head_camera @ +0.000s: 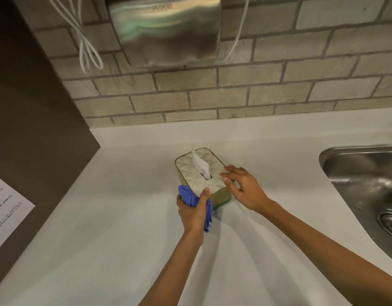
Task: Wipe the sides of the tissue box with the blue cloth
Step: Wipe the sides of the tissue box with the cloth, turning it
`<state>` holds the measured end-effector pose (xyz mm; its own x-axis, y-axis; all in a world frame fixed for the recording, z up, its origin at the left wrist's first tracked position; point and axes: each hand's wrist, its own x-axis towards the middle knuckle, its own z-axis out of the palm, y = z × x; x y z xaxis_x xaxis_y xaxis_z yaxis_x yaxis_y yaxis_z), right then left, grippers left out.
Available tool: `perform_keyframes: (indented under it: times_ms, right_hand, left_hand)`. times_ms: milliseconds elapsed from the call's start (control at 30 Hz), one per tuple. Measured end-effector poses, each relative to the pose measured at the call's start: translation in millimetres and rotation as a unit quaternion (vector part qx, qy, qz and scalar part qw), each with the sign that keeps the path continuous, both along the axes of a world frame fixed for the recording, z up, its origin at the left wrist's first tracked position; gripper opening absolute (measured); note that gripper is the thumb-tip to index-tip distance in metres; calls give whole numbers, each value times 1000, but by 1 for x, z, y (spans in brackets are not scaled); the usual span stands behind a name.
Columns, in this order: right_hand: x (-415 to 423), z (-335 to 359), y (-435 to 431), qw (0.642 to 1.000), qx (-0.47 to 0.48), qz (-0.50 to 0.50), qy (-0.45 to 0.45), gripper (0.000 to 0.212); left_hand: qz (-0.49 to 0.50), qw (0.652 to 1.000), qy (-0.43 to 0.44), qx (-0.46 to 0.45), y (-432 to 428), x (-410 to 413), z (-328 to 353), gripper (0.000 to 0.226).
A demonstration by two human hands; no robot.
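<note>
A cream quilted tissue box (191,171) with a green base sits on the white counter (115,228), a white tissue (200,165) sticking up from its slot. My left hand (194,214) is closed around a bunched blue cloth (189,196), pressed against the box's near left corner, thumb resting on the top edge. My right hand (243,187) lies on the box's right edge with fingers spread, fingertips on the lid.
A steel sink (364,186) with a drain is set in the counter at the right. A metal hand dryer (166,29) and white cables (87,47) hang on the brick wall behind. A dark side panel with a printed sheet (5,210) stands at the left.
</note>
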<state>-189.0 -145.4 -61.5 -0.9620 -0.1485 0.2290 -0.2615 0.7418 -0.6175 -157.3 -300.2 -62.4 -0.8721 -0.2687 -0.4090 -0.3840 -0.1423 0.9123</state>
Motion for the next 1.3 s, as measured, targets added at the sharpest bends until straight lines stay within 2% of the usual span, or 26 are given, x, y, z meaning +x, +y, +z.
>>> perform_keyframes:
  times_ms: [67, 167, 300, 400, 533, 700, 867, 967, 1033, 1167, 1233, 1300]
  right_hand:
    - [5, -1, 2, 1000, 26, 6, 2, 35]
    - [11, -3, 5, 998, 51, 3, 19, 35]
    - [13, 3, 9, 998, 34, -5, 56, 33]
    - [8, 14, 16, 997, -43, -10, 67, 35]
    - [-9, 21, 21, 986, -142, -87, 25, 21]
    - [-34, 23, 24, 963, -221, -144, -54, 26]
    - [-53, 12, 18, 937, -277, -159, -145, 40]
    - [-62, 3, 19, 925, -292, -145, -197, 46]
    - [-65, -2, 20, 923, -291, -132, -213, 52]
    - [-67, -13, 19, 918, -306, -105, -227, 57]
    - [-66, -17, 16, 915, -319, -89, -229, 56]
    - [-61, -21, 13, 914, -331, -73, -225, 53]
  left_hand:
    - [35, 999, -16, 19, 11, 2, 2, 84]
    - [72, 997, -36, 15, 18, -2, 1, 94]
    - [27, 999, -19, 16, 3, -11, 1, 78]
    - [-32, 999, -22, -16, -22, -27, 6, 64]
    - [-68, 997, -12, -23, -55, -51, 14, 60]
    - [-39, 997, 5, -69, -71, -78, 18, 45]
    - [-15, 996, 15, -85, -65, -95, 14, 43]
    - [8, 999, 14, -49, -65, -101, 12, 32]
    - [24, 1000, 7, -11, -70, -98, 9, 22]
    - [15, 1000, 0, 6, -73, -78, -2, 12]
    - [-7, 1000, 0, 7, -65, -65, -6, 16]
    - [-34, 999, 3, 2, -55, -56, -8, 36]
